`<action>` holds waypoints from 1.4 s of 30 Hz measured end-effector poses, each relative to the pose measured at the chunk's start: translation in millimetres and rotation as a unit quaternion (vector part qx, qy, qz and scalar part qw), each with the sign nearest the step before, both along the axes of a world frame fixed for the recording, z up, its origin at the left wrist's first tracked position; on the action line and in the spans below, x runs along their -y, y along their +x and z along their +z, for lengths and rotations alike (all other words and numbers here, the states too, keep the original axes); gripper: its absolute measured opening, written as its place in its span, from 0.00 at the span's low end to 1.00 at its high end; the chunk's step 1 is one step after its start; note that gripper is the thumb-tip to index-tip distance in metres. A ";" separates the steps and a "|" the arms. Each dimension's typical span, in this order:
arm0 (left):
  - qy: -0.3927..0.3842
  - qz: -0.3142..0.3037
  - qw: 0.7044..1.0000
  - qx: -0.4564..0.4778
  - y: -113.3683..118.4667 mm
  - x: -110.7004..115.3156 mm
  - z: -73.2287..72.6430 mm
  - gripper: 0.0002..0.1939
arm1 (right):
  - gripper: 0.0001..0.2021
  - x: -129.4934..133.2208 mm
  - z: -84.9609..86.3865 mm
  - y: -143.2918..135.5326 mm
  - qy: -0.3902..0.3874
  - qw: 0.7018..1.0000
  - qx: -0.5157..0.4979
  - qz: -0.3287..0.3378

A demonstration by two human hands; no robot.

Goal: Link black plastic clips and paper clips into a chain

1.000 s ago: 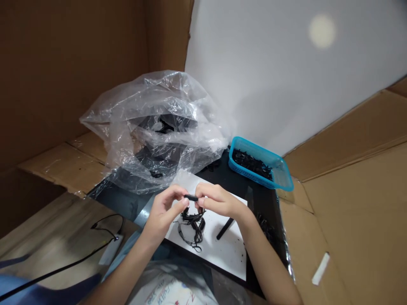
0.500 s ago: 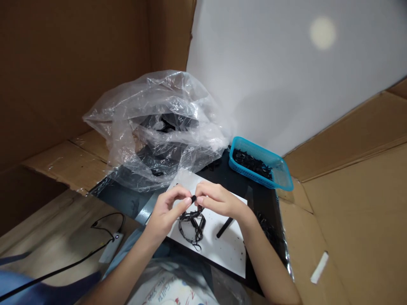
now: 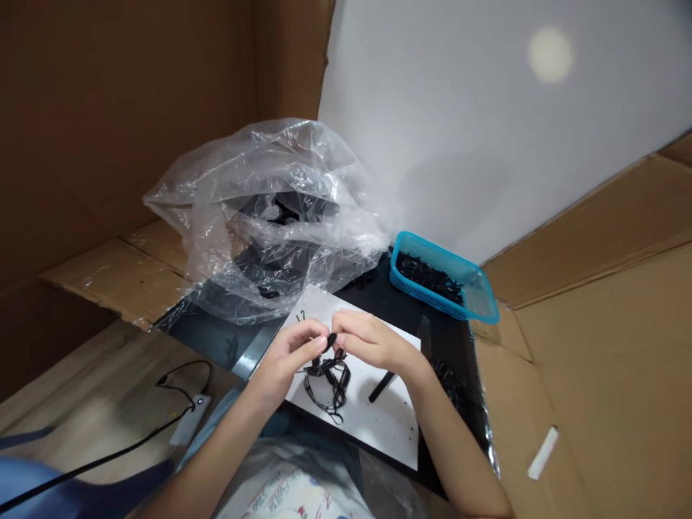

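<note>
A small, dark black piece (image 3: 329,342) is pinched between the thumb and fingers of my left hand (image 3: 286,353). From the other side, my right hand (image 3: 370,340) closes its fingertips on the end of the same piece. Its exact kind is too small to make out. Just below my fingers, a tangle of thin black strips (image 3: 339,386) lies on a white board (image 3: 373,429). Under my right wrist, a black stick-like tool (image 3: 380,388) rests on the board, its upper end hidden by the hand.
A blue plastic basket (image 3: 481,311) with many small black pieces stands at the back right. Crumpled clear plastic bag (image 3: 216,194) spreads over the black table (image 3: 216,328) at the back left. More black strips (image 3: 451,382) lie right of my arm. Cardboard walls (image 3: 605,346) surround the table.
The black piece has tilted slightly and shows more of its length between my fingertips. Both hands stay almost in the same place.
</note>
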State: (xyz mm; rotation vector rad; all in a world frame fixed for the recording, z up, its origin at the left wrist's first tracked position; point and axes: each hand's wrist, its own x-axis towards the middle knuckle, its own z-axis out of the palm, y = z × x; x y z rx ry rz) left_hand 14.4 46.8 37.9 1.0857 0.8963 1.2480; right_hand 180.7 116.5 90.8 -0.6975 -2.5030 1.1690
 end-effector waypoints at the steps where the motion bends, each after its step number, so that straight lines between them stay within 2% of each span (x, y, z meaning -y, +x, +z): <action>1: -0.005 0.005 1.000 0.004 0.3 0.1 0.2 0.13 | 0.07 -0.1 0.2 -0.3 -0.001 1.000 0.002 -0.004; 4: -0.015 0.017 1.000 0.014 1.6 0.4 1.6 0.13 | 0.07 -0.8 1.2 -0.8 -0.024 1.000 0.006 -0.001; 9: -0.024 0.011 0.999 0.028 3.2 -0.8 5.4 0.16 | 0.08 -1.0 1.4 -1.3 -0.104 0.995 -0.007 0.006; 18: -0.037 -0.010 0.998 0.049 -2.6 -2.7 3.3 0.14 | 0.08 1.4 0.5 -3.9 -0.094 0.995 0.039 -0.024; 20: -0.042 -0.012 0.997 0.062 -2.2 -2.9 3.6 0.14 | 0.07 1.7 -1.3 -4.4 -0.101 0.994 0.029 -0.028; 25: -0.064 -0.030 0.992 0.107 0.3 -4.9 7.9 0.16 | 0.06 3.2 -6.9 -7.0 -0.174 0.984 -0.013 -0.044; 31: -0.092 -0.043 0.987 0.122 2.9 -6.2 6.9 0.18 | 0.06 7.1 -12.2 -12.7 -0.177 0.982 -0.044 -0.051; 34: -0.070 -0.019 0.993 0.094 1.3 -6.9 2.1 0.19 | 0.05 6.8 -14.8 -13.9 -0.179 0.981 -0.051 -0.058; 37: -0.012 0.060 0.997 0.043 -4.2 -7.4 -1.1 0.16 | 0.06 4.2 -15.9 -13.4 -0.166 0.982 -0.041 -0.077; 40: 0.048 0.144 0.988 -0.014 -8.8 -5.3 2.1 0.12 | 0.06 3.5 -13.4 -13.0 -0.135 0.986 -0.028 -0.098; 42: 0.075 0.163 0.982 -0.057 -8.6 -3.1 6.4 0.11 | 0.07 4.7 -10.4 -13.5 -0.110 0.989 -0.020 -0.099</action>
